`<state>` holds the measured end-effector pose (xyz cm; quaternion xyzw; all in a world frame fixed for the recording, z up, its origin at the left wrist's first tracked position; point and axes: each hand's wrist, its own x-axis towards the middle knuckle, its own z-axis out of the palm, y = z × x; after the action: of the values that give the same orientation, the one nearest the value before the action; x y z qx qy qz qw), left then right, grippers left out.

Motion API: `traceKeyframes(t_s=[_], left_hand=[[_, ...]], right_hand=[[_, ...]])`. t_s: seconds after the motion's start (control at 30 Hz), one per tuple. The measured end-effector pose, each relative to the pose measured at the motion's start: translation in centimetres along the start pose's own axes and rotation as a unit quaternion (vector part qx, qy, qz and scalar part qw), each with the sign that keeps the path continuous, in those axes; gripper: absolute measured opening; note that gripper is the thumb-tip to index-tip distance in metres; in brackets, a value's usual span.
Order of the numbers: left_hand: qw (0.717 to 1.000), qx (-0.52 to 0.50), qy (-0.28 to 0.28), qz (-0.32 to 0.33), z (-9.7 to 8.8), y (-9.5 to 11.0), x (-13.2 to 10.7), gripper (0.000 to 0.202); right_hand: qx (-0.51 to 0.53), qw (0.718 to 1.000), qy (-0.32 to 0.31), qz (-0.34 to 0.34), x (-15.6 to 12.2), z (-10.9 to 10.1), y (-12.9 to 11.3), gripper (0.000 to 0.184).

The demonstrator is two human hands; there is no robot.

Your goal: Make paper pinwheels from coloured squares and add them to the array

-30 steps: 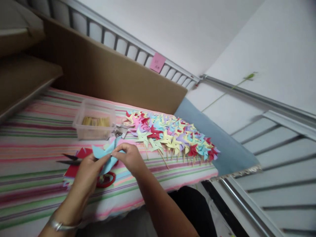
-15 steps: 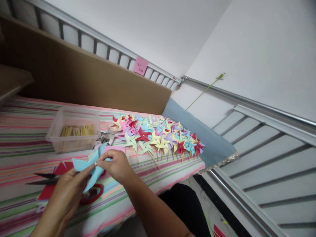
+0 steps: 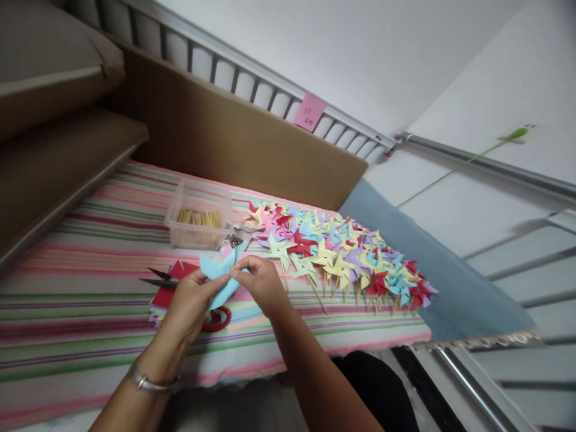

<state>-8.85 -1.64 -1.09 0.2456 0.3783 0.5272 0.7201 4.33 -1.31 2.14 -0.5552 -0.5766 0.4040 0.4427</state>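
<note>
A light-blue paper pinwheel (image 3: 218,264) is held up between both hands above the striped cloth. My left hand (image 3: 191,297) is closed on its lower left side, thumb near the centre. With thumb and forefinger pinched, my right hand (image 3: 258,281) grips the pinwheel at its middle; whatever small part lies under those fingertips is hidden. Beneath the left hand lie scissors with red handles (image 3: 218,319) and dark blades, resting over a stack of red and other coloured paper (image 3: 162,299). Just behind the pinwheel is a small container of metal pins (image 3: 236,241), partly covered.
A clear plastic box (image 3: 200,239) holds thin wooden sticks. Many finished pinwheels (image 3: 342,255) on sticks lie in rows to the right. A cardboard panel (image 3: 252,141) stands along the back, cardboard boxes (image 3: 67,150) at left. Metal railings and a blue cloth (image 3: 432,264) border the right.
My view has swung left, so everything appears further right, and a bracelet on my left wrist now shows. Both hands still hold the blue pinwheel; the silvery spot at its centre is now covered.
</note>
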Motion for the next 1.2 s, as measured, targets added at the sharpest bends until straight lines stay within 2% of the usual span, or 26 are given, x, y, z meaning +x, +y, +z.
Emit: traceKeyframes(t_s=[0.17,0.53,0.7,0.97,1.2], left_hand=[[1.000,-0.010,0.011,-0.001,0.0,0.1,-0.1,0.034],[1.000,0.004,-0.003,0.003,0.0,0.2,-0.4,0.033],[1.000,-0.018,-0.016,0.008,-0.1,0.0,-0.3,0.031],[1.000,-0.023,-0.006,0.001,0.1,0.2,-0.3,0.030],[0.996,0.036,0.019,0.084,0.1,0.3,-0.5,0.019]], right_hand=[[0.019,1.000,-0.011,0.023,-0.1,0.1,-0.3,0.007],[0.054,0.998,-0.018,0.034,-0.3,0.3,-0.6,0.007],[0.053,0.998,-0.014,0.002,-0.2,0.5,-0.7,0.006],[0.040,0.998,-0.025,-0.028,-0.3,0.5,-0.6,0.012],[-0.030,0.994,-0.051,-0.088,-1.2,-0.1,-1.6,0.017]])
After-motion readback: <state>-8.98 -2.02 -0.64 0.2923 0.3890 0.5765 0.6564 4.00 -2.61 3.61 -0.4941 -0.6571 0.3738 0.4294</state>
